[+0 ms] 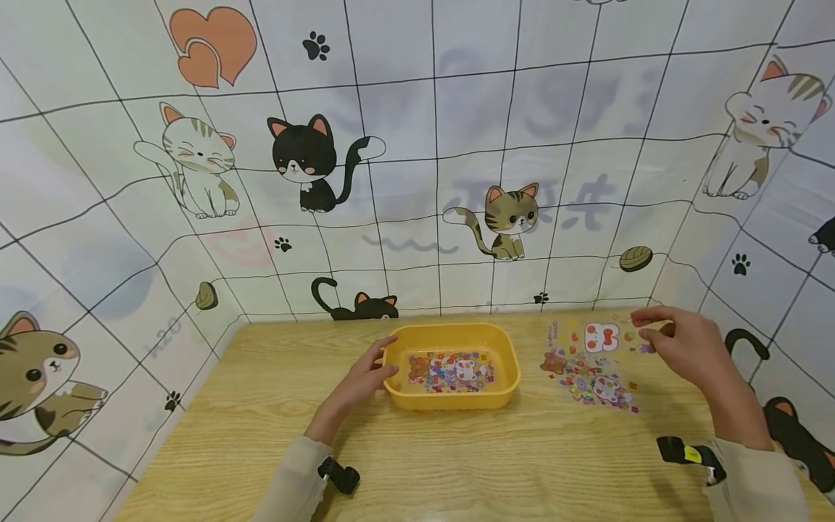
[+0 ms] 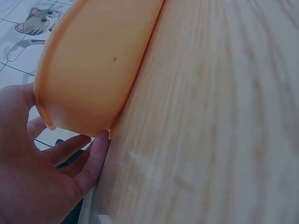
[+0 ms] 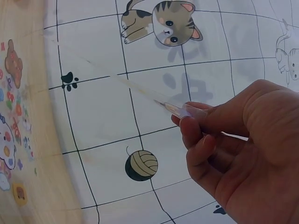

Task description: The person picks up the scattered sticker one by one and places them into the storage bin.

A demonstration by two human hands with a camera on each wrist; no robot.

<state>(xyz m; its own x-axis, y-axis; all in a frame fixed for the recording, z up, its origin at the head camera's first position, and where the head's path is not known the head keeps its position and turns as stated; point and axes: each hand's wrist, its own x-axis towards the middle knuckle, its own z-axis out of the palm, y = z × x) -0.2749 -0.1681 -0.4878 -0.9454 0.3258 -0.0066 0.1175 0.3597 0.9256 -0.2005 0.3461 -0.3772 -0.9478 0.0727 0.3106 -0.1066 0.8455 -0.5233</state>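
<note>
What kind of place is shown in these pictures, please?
Probably a small indoor table workspace: white, grid-lined, cat-printed sheeting stands behind a light-brown wood-grain table, and on it sits a yellow, rounded rectangular plastic-looking tray.

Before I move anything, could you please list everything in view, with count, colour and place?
Tray: one, yellow, mid-table.
Stickers in the tray: sheet count unclear, multicoloured, on its floor.
Loose sticker sheet: at least one, multicoloured, on the table right of the tray.
Held sticker sheet: one visible, clear with multicoloured prints, in the right fingers.
Table: one, light wood-grain, under the tray.
Wall covering: count unclear, white with black lines and cats, behind the table.
Wrist devices: two, black, one per wrist.
Sleeves: two, beige, on the forearms.
Left hand: one, touching the tray's left end.
Right hand: one, pinching the held sheet.
</note>
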